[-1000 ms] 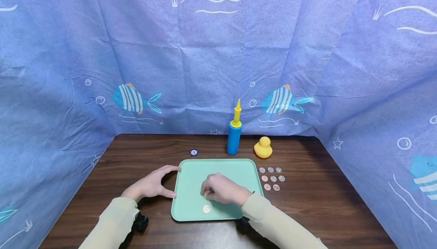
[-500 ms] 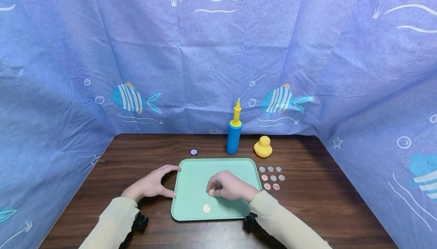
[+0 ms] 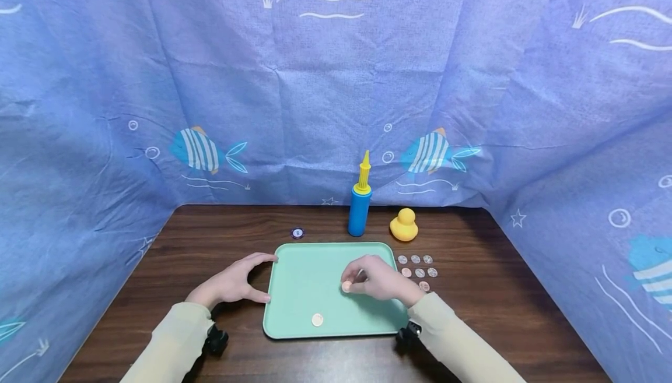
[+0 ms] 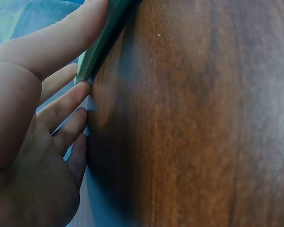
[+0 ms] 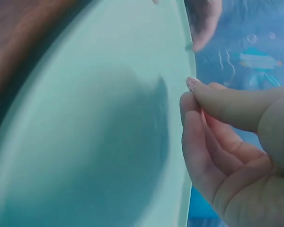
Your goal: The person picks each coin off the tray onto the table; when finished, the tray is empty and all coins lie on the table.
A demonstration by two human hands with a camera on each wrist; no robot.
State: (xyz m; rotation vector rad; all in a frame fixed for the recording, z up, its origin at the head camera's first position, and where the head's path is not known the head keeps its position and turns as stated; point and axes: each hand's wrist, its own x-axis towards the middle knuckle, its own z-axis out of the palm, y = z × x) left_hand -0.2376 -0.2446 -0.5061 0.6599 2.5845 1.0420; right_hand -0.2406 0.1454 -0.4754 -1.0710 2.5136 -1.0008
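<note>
My right hand [image 3: 379, 278] pinches a small copper-coloured coin [image 3: 346, 287] between thumb and fingertips, over the right half of the mint-green tray [image 3: 299, 266]. In the right wrist view the edge of the held coin [image 5: 192, 84] shows at the thumb tip, with the hand's shadow on the tray below. Another pale copper coin [image 3: 317, 319] lies on the tray near its front edge. Spread along the tray's left rim, my left hand [image 3: 231, 283] touches it with thumb and fingertips. The left wrist view shows the thumb lying against the tray's side [image 4: 97, 52].
Right of the tray, silver coins [image 3: 415, 259] and copper coins [image 3: 424, 286] lie in rows; my right wrist covers part of them. Behind the tray stand a blue and yellow hand pump [image 3: 359, 208], a yellow rubber duck [image 3: 403, 225] and a dark poker chip [image 3: 297, 233].
My right hand has moved right and slightly back over the tray with the pinched coin, its wrist now hiding one copper coin beside the tray. The left hand stays at the rim.
</note>
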